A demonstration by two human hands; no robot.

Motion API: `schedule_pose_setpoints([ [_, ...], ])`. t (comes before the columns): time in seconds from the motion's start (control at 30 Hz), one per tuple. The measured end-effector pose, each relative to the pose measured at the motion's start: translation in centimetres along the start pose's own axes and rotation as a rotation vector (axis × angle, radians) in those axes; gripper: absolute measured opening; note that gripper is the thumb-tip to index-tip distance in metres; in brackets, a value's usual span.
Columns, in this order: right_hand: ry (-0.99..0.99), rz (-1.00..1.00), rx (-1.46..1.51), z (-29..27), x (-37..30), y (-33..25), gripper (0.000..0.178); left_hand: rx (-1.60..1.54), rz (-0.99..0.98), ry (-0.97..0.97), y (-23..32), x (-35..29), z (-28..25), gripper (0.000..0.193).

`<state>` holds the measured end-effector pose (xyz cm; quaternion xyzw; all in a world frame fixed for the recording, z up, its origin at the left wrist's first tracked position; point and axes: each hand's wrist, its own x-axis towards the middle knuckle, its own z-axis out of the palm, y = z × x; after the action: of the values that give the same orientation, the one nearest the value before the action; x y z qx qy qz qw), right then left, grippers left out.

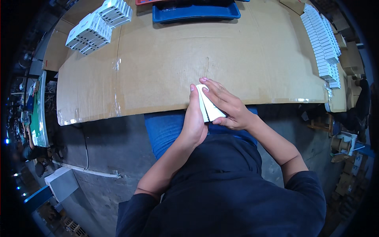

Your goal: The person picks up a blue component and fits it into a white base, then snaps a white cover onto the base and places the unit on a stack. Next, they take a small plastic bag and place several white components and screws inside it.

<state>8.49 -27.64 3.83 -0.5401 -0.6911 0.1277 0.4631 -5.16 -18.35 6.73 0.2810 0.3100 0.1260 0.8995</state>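
Note:
Just over the near table edge, a small white casing (pixel 215 113) is held between my two hands. It shows as two white parts with a narrow dark gap running between them, wider toward my body. My left hand (pixel 193 118) supports its left side, with the thumb pointing up along it. From the right, my right hand (pixel 232 107) closes over the other side, its fingers lying across the top and the thumb at the lower corner. The fingers hide much of the casing, so I cannot tell its full shape.
Cardboard covers the table (pixel 158 67), taped along its front edge. White box-like pieces (pixel 89 33) are stacked at the far left. A long row of similar white pieces (pixel 321 43) lines the right side. A blue tray (pixel 196 15) sits at the far middle, beside a red tray (pixel 145 2).

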Motion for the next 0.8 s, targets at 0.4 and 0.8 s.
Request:
schedule_pose_setpoints([
  [0.4, -0.049, -0.089, -0.124, -1.8, 0.9, -2.0, 0.082, 0.110, 0.182, -0.279, 0.1, -1.2, 0.5, 0.082],
  [0.8, 0.604, 0.460, 0.708, -0.8, 1.9, -4.4, 0.046, 0.207, 0.301, -0.294, 1.6, -1.3, -1.8, 0.056],
])
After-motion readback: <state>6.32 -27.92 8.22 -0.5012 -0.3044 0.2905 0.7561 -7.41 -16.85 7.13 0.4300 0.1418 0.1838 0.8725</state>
